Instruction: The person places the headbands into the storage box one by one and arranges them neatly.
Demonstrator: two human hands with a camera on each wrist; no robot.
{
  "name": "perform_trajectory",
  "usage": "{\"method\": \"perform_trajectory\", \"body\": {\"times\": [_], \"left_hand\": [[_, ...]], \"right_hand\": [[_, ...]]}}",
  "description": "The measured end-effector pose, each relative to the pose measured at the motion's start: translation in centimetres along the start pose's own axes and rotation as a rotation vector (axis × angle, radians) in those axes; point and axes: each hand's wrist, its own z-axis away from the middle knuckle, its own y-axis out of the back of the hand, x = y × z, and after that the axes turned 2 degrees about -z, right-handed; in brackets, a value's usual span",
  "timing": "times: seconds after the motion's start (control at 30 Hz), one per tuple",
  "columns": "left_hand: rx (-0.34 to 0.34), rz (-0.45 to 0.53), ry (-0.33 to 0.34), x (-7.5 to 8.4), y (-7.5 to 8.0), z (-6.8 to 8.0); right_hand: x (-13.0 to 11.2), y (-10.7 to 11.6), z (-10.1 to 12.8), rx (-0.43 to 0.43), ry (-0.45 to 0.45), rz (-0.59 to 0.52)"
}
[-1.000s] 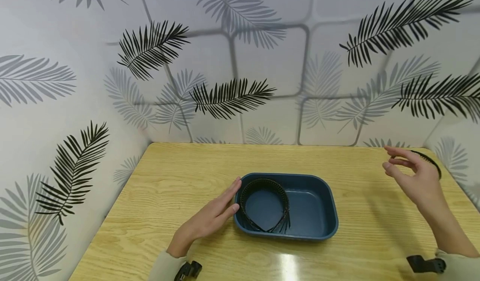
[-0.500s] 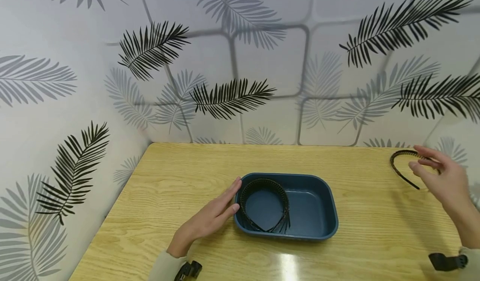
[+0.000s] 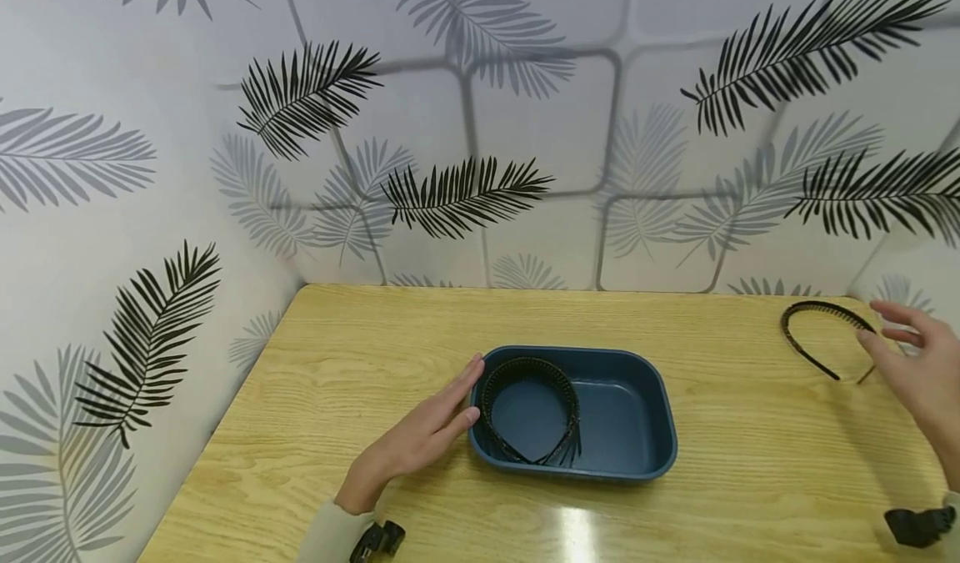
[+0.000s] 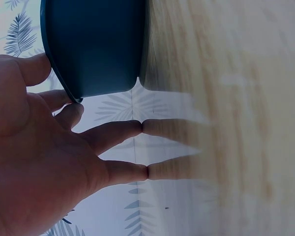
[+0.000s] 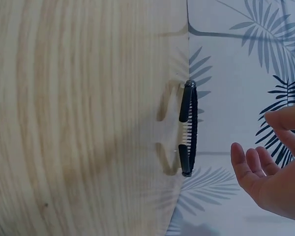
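Observation:
My left hand point(image 3: 420, 434) rests its straight fingers against the left end of a dark blue rectangular bin point(image 3: 618, 421). In the left wrist view, two of its fingertips touch the table beside the bin point(image 4: 96, 49). A black toothed headband point(image 3: 528, 366), perhaps more than one stacked, lies inside the bin's left half. At the table's far right lies another black headband point(image 3: 795, 317), its ends toward me; the right wrist view shows its teeth point(image 5: 192, 125). My right hand point(image 3: 918, 359) hovers just right of that headband, partly covering its right side, fingers loosely bent around nothing.
The wooden table point(image 3: 360, 346) meets a leaf-patterned wall point(image 3: 525, 129) at the back and left. A dark camera mount point(image 3: 918, 527) is on my right wrist, another point(image 3: 377, 540) on my left wrist.
My right hand has moved to the right, uncovering most of the headband lying on the table. My left hand, the bin and the headband in it have stayed in place.

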Motion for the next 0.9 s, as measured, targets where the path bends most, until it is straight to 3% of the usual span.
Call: {"method": "perform_trajectory", "body": {"times": [0.27,0.43,0.9], "left_hand": [[-0.001,0.002,-0.002,0.2,0.0,-0.1],[-0.004,-0.001,0.009,0.0,0.0,0.0],[-0.008,0.006,0.019,0.3,0.2,0.0]], "right_hand": [[2.9,-0.3,-0.4,0.0,-0.059,-0.004],[3.7,-0.7,-0.8,-0.033,-0.149,0.037],[5.8,-1.0,-1.7,-0.13,-0.285,0.094]]}}
